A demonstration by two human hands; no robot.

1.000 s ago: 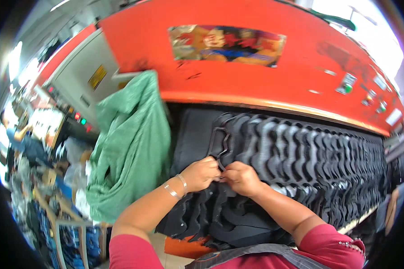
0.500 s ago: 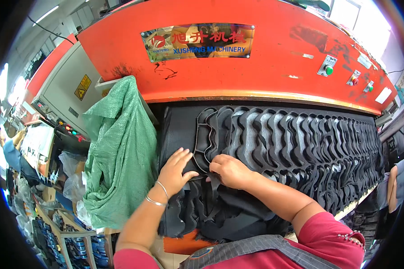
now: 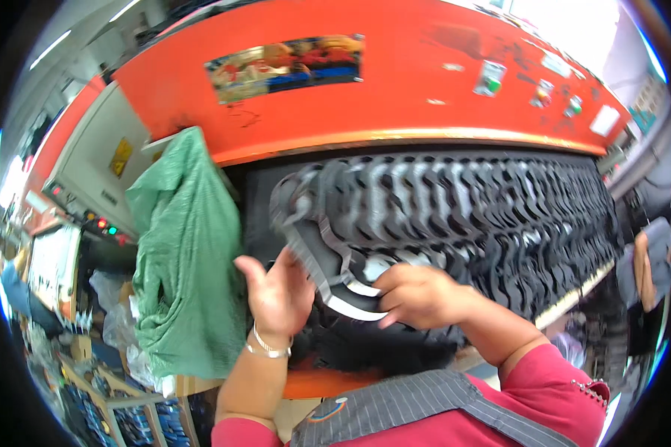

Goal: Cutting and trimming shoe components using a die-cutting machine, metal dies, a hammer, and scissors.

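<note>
A wavy metal cutting die is tilted up off the black sheet material, its bright lower rim turned toward me. My right hand grips the die's near right end between thumb and fingers. Beside the die's left edge is my left hand, thumb and fingers spread, palm facing the die; whether its fingertips touch the metal I cannot tell. Rows of wavy cuts run through the black material to the right. Motion blurs the die's far end.
A red-orange machine beam with push buttons spans the far side. A green woven sack hangs at the left, near a grey cabinet. Another person's arm shows at the far right.
The die has come up from lying flat on the sheet and is now tilted. My right hand holds its near end; my left hand has turned and spread its fingers. The view has shifted.
</note>
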